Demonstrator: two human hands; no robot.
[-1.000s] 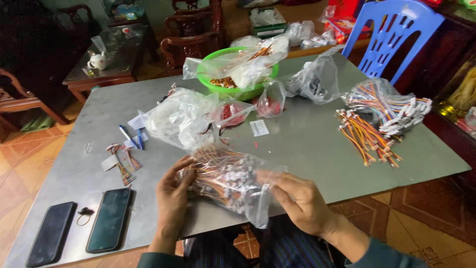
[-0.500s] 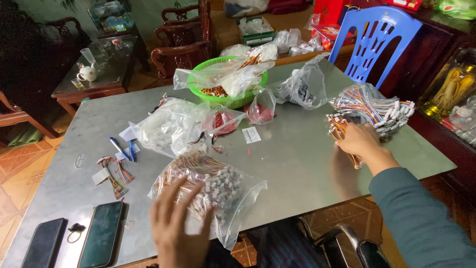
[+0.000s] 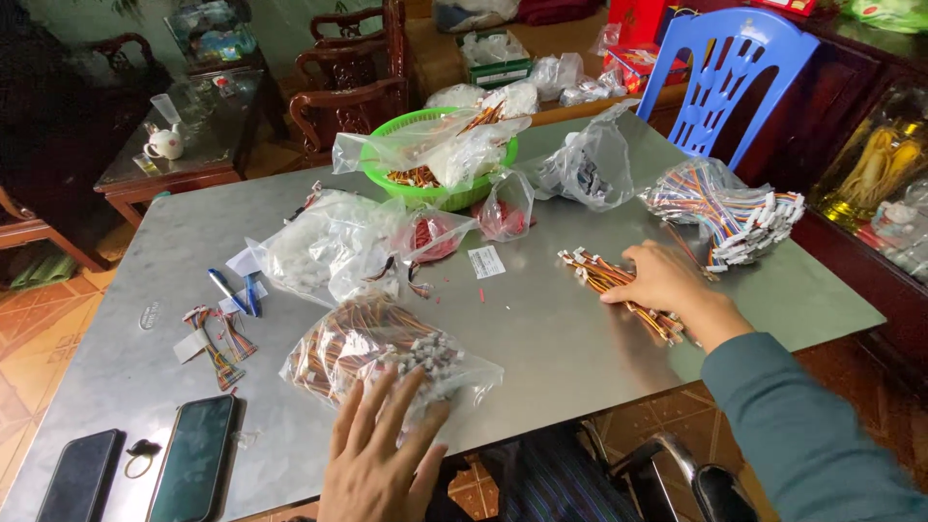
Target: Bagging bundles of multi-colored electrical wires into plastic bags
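Left hand, fingers spread, presses a clear bag of wires on the tabletop; right hand, fingers together, covers loose wires. Green basket far.

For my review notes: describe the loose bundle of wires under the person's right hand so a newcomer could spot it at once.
On the grey metal table, look right of centre, in front of the blue plastic chair. There the right hand lies on a loose bundle of orange and yellow wires with white connectors. Unlike the wire bundles around it, it lies bare, not in a clear bag.
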